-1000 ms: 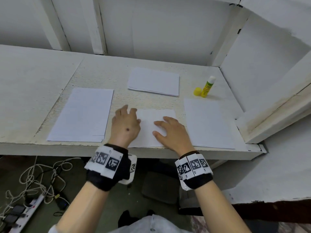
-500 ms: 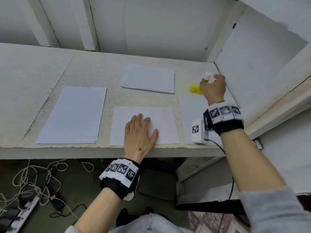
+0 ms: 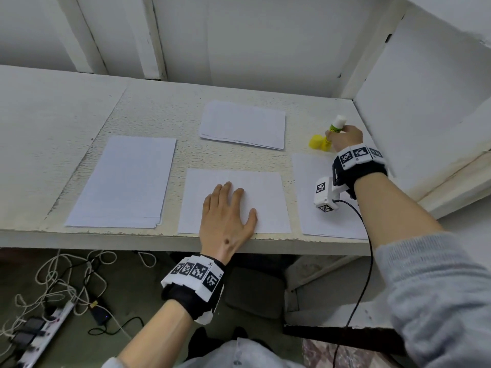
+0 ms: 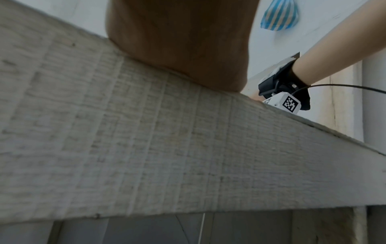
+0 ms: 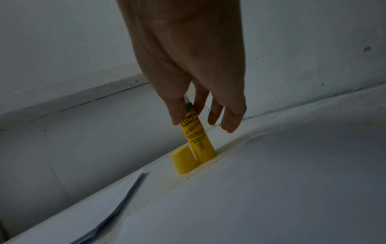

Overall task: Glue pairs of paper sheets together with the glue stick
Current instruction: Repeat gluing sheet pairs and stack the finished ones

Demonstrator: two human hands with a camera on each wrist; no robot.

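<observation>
A yellow glue stick point(image 3: 335, 126) point(image 5: 197, 138) stands uncapped at the back right of the table, its white tip up. My right hand point(image 3: 345, 138) point(image 5: 196, 109) pinches its upper body between thumb and fingers. The yellow cap point(image 3: 315, 142) point(image 5: 183, 159) stands just left of it. My left hand point(image 3: 225, 212) lies flat, fingers straight, pressing on the middle paper sheet point(image 3: 263, 197) near the front edge. In the left wrist view only the palm point(image 4: 179, 41) and the table's front edge show.
A paper stack point(image 3: 122, 181) lies at the left, another stack point(image 3: 243, 124) at the back middle, and a single sheet point(image 3: 308, 208) at the right under my forearm. White walls close the back and right. Cables and a power strip point(image 3: 39, 333) lie on the floor.
My right hand left the middle sheet, reached to the back right and took hold of the glue stick. My left hand flattened onto the middle sheet.
</observation>
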